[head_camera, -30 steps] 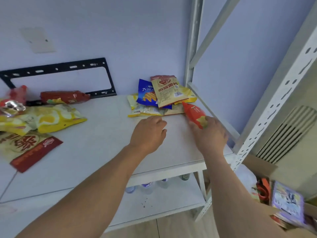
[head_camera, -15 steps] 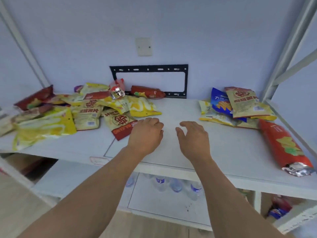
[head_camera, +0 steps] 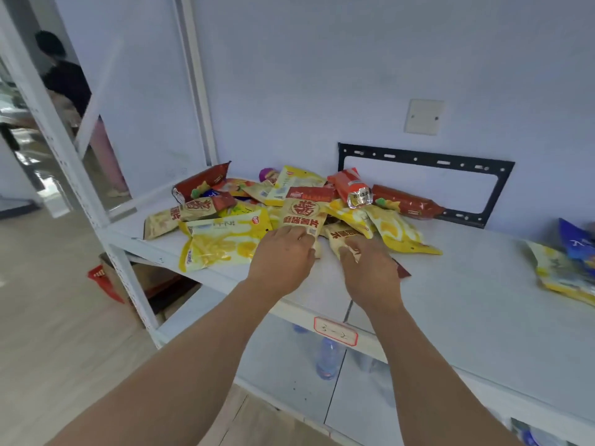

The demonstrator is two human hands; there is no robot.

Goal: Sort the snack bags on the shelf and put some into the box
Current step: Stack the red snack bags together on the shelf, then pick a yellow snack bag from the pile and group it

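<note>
A black metal bracket [head_camera: 425,185] is hanging on the pale wall, with a blank white cover plate [head_camera: 423,116] sitting above it. A plastic water bottle [head_camera: 328,357] is lying on the lower level. A second person in dark clothing [head_camera: 66,78] is standing at far left.

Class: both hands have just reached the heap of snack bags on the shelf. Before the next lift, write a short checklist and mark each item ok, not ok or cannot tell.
1. Left hand on a tan bag: ok, its fingers rest on the lower edge.
2. Right hand on the second tan bag: ok, pinching its corner.
3. Held bags free of the heap: not ok, yellow bags overlap them.
4. Bare shelf beside the heap: ok.
5. Box within reach: cannot tell, none identifiable.
</note>
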